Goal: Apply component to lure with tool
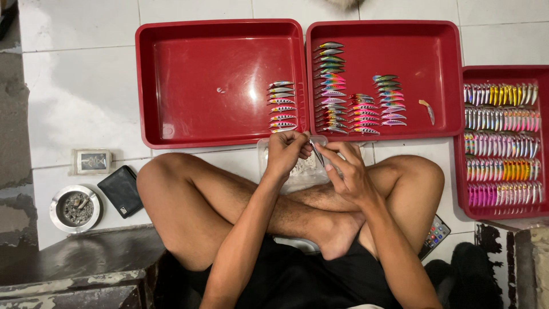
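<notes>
At the lower left of the frame a round metal ashtray (75, 208) is sitting on the white tiled floor (80, 97). At centre, the left hand (284, 153) and right hand (349, 170) are both pinching a slim dark fishing lure (315, 153) between their fingers, above a clear plastic container (303, 171). Red plastic trays (220, 80) are lying beyond.

The floor (86, 97) is made of big white tiles with thin grey lines between them. At the lower left of the frame sits a dark, worn step (74, 263) with chipped paint. The far left edge is grey and rough. The light is soft and even.
</notes>
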